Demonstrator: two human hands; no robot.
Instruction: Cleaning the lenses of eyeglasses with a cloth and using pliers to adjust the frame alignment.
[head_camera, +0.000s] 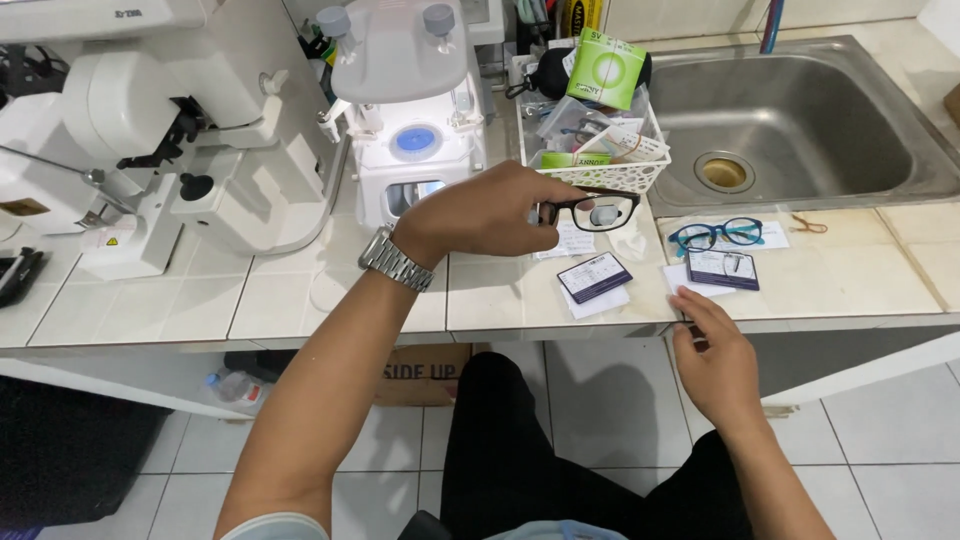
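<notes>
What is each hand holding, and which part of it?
The left hand holds black glasses by the frame's left end, above the counter. The right hand pinches something thin and dark at the counter edge; too small to tell.

sink (860, 120): brushed steel | counter (500, 300): glossy tile | black glasses (590, 211): probably plastic

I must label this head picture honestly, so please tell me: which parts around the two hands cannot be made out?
- Left hand: the fingertips hide one end of the black glasses.
- Right hand: a thin dark item under the fingers is too small to identify.
- White basket: the contents overlap; single items are unclear.
- White machine: cut off by the left and top edges.
</notes>
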